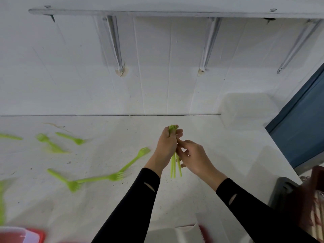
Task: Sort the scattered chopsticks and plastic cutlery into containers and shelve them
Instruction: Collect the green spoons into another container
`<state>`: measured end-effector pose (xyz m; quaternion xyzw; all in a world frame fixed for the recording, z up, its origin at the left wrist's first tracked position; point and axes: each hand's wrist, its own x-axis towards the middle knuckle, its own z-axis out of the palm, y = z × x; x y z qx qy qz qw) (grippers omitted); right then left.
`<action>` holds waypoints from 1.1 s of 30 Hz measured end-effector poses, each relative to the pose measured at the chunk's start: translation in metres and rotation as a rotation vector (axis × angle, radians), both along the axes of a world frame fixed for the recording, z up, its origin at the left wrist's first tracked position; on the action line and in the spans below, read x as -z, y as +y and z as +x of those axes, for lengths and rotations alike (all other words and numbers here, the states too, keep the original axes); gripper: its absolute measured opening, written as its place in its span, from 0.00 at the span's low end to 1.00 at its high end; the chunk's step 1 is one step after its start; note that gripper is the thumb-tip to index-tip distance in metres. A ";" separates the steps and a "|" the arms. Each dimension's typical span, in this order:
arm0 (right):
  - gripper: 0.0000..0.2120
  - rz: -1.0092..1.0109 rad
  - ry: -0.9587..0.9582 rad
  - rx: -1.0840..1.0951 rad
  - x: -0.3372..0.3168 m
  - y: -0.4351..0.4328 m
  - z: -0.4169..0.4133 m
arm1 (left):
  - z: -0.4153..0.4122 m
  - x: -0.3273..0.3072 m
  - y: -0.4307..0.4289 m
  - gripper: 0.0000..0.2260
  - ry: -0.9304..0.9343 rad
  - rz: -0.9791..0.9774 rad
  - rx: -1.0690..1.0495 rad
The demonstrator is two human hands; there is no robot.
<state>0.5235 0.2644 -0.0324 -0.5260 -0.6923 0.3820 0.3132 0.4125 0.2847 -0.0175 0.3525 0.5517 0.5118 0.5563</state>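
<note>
Head view: a red container point(21, 234) sits blurred at the near left corner of the white table point(105, 211). Across the table's left half lie loose green forks point(112, 177), scattered. Right of them, the left hand point(166, 144) grips a bundle of green forks point(173, 166) above the table, tines pointing far, handles hanging near. The right hand point(194, 156) pinches the bundle's handles with curled fingers, touching the left hand. A clear box point(249, 109) stands far right against the wall.
</note>
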 end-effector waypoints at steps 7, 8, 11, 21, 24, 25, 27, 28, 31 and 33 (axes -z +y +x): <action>0.19 0.038 -0.212 -0.109 0.018 0.004 -0.004 | -0.041 -0.030 0.003 0.12 0.017 0.303 -0.329; 0.19 0.055 -0.263 -0.141 0.021 0.006 -0.007 | -0.052 -0.034 0.003 0.11 0.065 0.307 -0.334; 0.19 0.093 -0.346 -0.229 0.025 0.011 -0.026 | -0.094 -0.036 0.000 0.07 0.340 0.232 -0.195; 0.27 0.434 -0.987 -0.586 0.042 0.033 -0.098 | -0.200 0.043 -0.088 0.17 1.245 0.192 0.416; 0.23 0.516 -1.017 -0.564 0.047 0.033 -0.097 | -0.206 0.052 -0.099 0.25 1.297 0.148 0.446; 0.22 0.491 -0.995 -0.539 0.046 0.033 -0.094 | -0.206 0.053 -0.100 0.24 1.308 0.140 0.423; 0.21 0.399 -0.921 -0.481 0.041 0.031 -0.087 | -0.205 0.053 -0.101 0.20 1.316 0.126 0.389; 0.21 0.359 -0.871 -0.447 0.037 0.030 -0.082 | -0.204 0.054 -0.100 0.18 1.315 0.117 0.389; 0.17 0.284 -0.679 -0.317 0.019 0.025 -0.067 | -0.203 0.052 -0.099 0.15 1.359 0.130 0.408; 0.13 0.270 -0.563 -0.260 0.005 0.021 -0.059 | -0.203 0.052 -0.098 0.14 1.364 0.155 0.418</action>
